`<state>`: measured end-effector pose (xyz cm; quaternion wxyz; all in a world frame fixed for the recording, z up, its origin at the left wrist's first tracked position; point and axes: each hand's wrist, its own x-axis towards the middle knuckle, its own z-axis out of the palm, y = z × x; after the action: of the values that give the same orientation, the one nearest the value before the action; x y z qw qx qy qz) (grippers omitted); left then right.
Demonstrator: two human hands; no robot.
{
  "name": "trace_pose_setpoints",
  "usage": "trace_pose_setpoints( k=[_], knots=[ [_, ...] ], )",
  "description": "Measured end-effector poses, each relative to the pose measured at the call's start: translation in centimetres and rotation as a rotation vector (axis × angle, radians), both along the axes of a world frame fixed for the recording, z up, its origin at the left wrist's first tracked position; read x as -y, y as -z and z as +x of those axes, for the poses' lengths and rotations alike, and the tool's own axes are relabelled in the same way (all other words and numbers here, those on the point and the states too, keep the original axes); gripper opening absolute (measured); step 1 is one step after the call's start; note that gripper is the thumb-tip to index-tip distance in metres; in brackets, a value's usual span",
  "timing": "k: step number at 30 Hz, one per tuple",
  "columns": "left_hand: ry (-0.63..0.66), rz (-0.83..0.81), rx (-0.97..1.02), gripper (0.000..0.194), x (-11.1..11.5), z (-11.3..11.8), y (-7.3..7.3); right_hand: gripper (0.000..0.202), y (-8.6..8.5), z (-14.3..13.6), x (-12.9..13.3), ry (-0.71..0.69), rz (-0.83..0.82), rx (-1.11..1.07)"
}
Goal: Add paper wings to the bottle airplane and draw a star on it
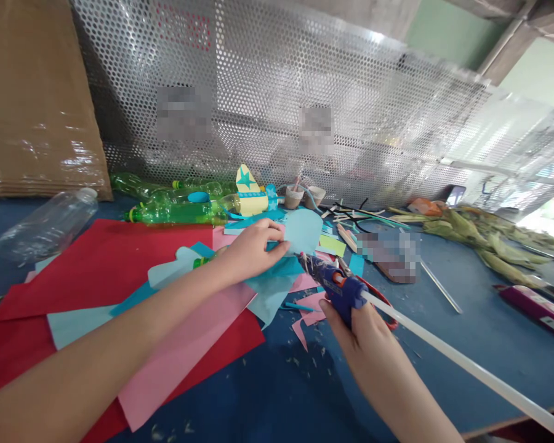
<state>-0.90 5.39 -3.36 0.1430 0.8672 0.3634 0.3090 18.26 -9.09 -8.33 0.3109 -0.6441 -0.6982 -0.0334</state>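
My right hand (367, 335) is wrapped round a blue glue gun (346, 292), with a long white glue stick (447, 351) running out of its back to the lower right. The gun's nozzle points up and left, close to a rounded light blue paper piece (303, 231). My left hand (261, 249) pinches the left edge of that piece between thumb and fingers. Below it lie more light blue paper and pink scraps (311, 307). Under my left forearm are a pink sheet (184, 363) and red sheets (115, 261).
Green plastic bottles (170, 212), a clear bottle (48, 227) and a decorated bottle with yellow paper (252, 200) lie at the back left. Small cups (294, 197) stand by the perforated metal screen (268, 80). Dried husks (471, 227) and a purple object (533, 307) are at right.
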Motion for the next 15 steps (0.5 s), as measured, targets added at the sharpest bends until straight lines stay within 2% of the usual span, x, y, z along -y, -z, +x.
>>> trace_pose_setpoints(
  k=[6,10,15],
  knots=[
    [0.001,0.002,0.004,0.024,0.0,0.1,-0.1,0.037,-0.6,-1.3,0.1,-0.058,0.019,0.025],
    [0.008,0.007,-0.005,0.022,0.0,0.2,-0.2,0.036,-1.1,-2.7,0.3,-0.001,0.092,-0.011],
    [0.012,0.007,0.003,0.026,0.0,0.2,-0.1,0.031,-0.9,-1.4,0.1,-0.107,0.06,0.116]
  ],
)
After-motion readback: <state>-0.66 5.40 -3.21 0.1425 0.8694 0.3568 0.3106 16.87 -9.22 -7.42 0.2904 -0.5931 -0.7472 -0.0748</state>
